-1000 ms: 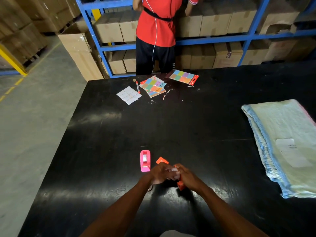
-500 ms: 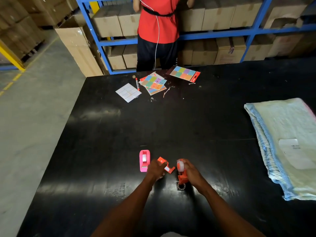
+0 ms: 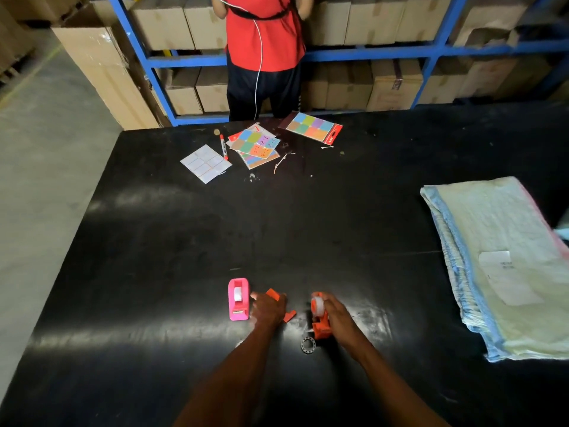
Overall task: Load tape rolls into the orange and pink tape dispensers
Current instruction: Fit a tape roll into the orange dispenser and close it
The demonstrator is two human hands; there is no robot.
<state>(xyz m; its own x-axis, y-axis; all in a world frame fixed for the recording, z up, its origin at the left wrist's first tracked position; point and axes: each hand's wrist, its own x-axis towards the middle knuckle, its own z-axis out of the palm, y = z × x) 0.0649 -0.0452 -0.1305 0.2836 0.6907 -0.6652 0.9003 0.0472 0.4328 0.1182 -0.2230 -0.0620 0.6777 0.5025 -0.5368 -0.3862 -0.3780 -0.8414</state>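
A pink tape dispenser (image 3: 238, 299) stands on the black table (image 3: 184, 241) with a tape roll in it. Just right of it my left hand (image 3: 268, 308) lies over an orange dispenser piece (image 3: 276, 295), whose ends show above and below the hand. My right hand (image 3: 334, 312) grips the orange tape dispenser (image 3: 321, 328) upright, with a clear tape roll (image 3: 317, 305) seated at its top. An empty clear tape core ring (image 3: 308, 345) lies on the table just below the orange dispenser.
Colourful sticker sheets (image 3: 257, 144), a white label sheet (image 3: 205, 163) and a red marker (image 3: 223, 147) lie at the table's far edge. A folded pale towel (image 3: 505, 260) covers the right side. A person in a red shirt (image 3: 264, 32) stands at blue shelving with cartons.
My hands have parted. The left hand carried the orange piece leftward toward the pink dispenser. The right hand holds the orange dispenser with the roll on it, and the empty ring is uncovered.
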